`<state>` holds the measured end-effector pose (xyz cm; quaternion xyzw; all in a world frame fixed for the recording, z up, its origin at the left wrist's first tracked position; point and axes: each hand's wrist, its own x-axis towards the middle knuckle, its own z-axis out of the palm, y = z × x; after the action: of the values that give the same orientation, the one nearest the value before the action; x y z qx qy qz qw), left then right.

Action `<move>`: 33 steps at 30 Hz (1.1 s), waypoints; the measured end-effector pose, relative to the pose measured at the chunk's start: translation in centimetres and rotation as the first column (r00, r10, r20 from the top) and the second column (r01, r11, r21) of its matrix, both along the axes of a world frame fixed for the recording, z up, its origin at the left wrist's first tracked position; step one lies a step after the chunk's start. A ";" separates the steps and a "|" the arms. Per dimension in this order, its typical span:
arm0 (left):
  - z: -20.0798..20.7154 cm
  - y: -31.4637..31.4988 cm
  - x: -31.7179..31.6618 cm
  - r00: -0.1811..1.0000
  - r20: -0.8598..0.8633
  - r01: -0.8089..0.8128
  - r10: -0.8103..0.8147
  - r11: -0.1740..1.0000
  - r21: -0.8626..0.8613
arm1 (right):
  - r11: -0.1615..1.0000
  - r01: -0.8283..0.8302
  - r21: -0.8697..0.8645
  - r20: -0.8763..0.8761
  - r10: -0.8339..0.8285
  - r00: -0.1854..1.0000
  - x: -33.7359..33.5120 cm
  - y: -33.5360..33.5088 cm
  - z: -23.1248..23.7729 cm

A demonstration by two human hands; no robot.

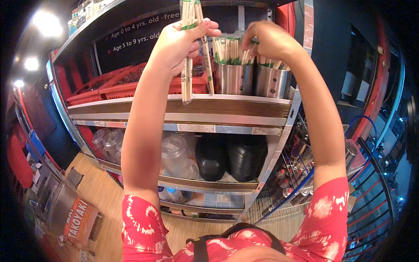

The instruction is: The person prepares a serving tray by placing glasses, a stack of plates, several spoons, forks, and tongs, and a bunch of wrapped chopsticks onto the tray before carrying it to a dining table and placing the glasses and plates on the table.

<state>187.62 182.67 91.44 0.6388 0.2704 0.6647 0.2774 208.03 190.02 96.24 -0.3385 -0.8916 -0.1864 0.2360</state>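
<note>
Several pairs of wrapped chopsticks (187,81) with green bands stand upright in my left hand (176,43). Its thumb and fingers are closed around them, in front of the upper shelf. To the right, my right hand (273,41) bends down over two metal holders, its fingers pinching at the tops of the chopsticks (231,50) standing there. The left metal holder (233,79) and the right metal holder (271,82) are both packed with such chopsticks. The fingertips of my right hand are partly hidden among the wrappers.
Red plastic baskets (124,85) line the upper shelf on the left. Below are clear plastic cups (174,150) and stacked black bowls (246,157). A wire rack (292,187) with bottles stands at the right, and bottles (80,19) sit on the top shelf.
</note>
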 end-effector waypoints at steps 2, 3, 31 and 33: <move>-0.2 0.2 -0.4 1.000 -0.002 -0.011 0.011 1.000 -0.013 | 0.998 -0.046 0.031 -0.027 0.047 0.999 -0.3 0.4 0.7; -0.2 0.3 -0.5 1.000 0.001 -0.017 0.017 1.000 -0.012 | 0.985 -0.134 0.113 0.003 0.134 0.991 -0.1 0.8 1.2; -1.9 -0.4 0.5 0.908 -0.113 0.399 -0.403 0.915 -0.058 | 0.881 -0.325 -0.344 -0.157 0.288 0.945 -2.8 -9.9 4.0; -1.8 -0.9 0.6 0.903 -0.129 0.399 -0.411 0.911 -0.106 | 0.868 -0.356 -0.345 -0.253 0.279 0.926 -3.0 -8.0 3.3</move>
<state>188.21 181.75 89.66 0.7177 0.1770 0.5321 0.4128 205.00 182.02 99.55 -0.2428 -0.9268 0.0678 0.2784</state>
